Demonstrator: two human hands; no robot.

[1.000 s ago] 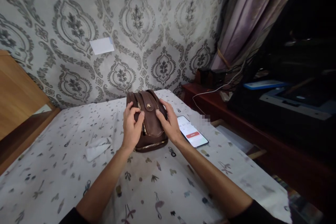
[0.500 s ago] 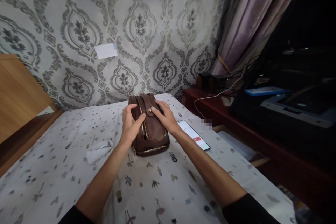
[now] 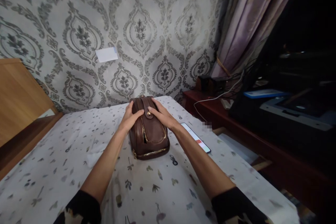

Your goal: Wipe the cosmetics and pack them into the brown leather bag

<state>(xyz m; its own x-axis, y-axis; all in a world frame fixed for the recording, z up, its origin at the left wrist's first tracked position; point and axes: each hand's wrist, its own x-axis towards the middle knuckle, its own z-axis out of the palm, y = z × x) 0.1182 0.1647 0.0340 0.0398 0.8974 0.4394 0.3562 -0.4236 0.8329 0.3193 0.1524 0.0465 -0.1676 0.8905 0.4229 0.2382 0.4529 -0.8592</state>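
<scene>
A brown leather bag (image 3: pixel 153 133) with gold zips and a snap strap lies on the patterned sheet. My left hand (image 3: pixel 131 116) grips its left side, thumb on top near the strap and fingers down over the far edge. On the other side, my right hand (image 3: pixel 161 113) holds the bag with its thumb beside the gold snap; the other fingers are partly hidden behind the bag. The front pocket's zip is partly open on its left, showing a dark gap. A phone (image 3: pixel 196 138) with a lit screen lies right of the bag, partly behind my right forearm.
A crumpled white cloth (image 3: pixel 96 155) lies left of the bag. The patterned sheet (image 3: pixel 147 189) reaches a papered wall (image 3: pixel 140 66). A wooden board (image 3: pixel 21 94) stands at left. At right are a dark red desk (image 3: pixel 207 105), an open drawer (image 3: pixel 241 150) and a white cable (image 3: pixel 210 97).
My left hand has moved further up along the bag's left side. My right thumb has shifted slightly left and my right fingers have slid down the bag's far side.
</scene>
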